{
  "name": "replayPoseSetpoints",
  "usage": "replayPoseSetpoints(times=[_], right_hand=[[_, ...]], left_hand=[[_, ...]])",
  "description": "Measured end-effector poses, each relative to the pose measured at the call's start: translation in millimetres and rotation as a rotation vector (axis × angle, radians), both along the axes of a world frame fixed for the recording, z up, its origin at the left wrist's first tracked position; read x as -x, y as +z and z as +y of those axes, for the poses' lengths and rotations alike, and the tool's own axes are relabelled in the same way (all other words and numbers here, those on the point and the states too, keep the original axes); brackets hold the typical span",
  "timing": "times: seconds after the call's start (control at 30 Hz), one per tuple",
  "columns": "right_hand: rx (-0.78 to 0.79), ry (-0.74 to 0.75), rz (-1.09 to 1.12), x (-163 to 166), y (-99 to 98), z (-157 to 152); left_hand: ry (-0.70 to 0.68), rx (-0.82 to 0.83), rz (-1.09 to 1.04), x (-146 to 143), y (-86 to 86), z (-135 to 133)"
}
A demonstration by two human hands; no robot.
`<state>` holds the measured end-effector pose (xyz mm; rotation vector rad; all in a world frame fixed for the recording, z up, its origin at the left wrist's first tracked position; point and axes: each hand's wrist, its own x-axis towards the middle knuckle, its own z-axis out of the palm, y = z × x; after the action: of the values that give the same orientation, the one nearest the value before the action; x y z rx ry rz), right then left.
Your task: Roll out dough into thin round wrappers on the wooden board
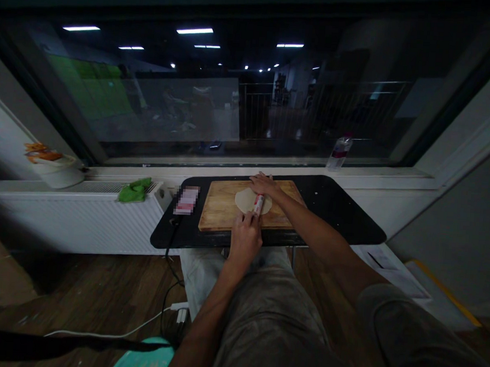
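A thin, flat sheet of dough (pixel 244 200) lies on the wooden board (pixel 219 204). Across its right part rests a rolling pin (pixel 258 204) with a red and white label, pointing away from me. My left hand (pixel 246 235) has its fingers curled round the near end of the pin. At the far end, my right hand (pixel 266 184) lies over the pin beside the dough's far edge, hiding that end. Only the pin's middle shows between the two hands.
The board sits on a black table (pixel 329 210). A blurred-out phone-like object (pixel 187 200) with a cable lies left of the board. A bottle (pixel 339 152) stands on the windowsill; a green cloth (pixel 134 190) and a white pot (pixel 56 171) are on the left. Papers (pixel 392 268) lie at right.
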<state>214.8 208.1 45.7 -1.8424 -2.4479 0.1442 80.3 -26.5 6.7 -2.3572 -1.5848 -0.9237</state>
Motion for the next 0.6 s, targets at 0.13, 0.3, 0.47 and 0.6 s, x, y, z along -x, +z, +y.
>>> replayPoseSetpoints(times=[0.13, 0.3, 0.47, 0.6], right_hand=[[0.004, 0.014, -0.005, 6, -1.0, -3], [0.003, 0.007, -0.007, 8, -0.7, -7], [0.027, -0.014, -0.018, -1, 0.8, -11], [0.034, -0.03, -0.058, -15, -0.3, -15]], left_hand=[[0.009, -0.002, 0.019, -4, 0.0, -5], [-0.007, 0.025, 0.035, 0, 3.9, -7], [0.071, 0.088, -0.006, 11, 7.4, -5], [0.106, 0.143, 0.018, 22, 13.2, 0]])
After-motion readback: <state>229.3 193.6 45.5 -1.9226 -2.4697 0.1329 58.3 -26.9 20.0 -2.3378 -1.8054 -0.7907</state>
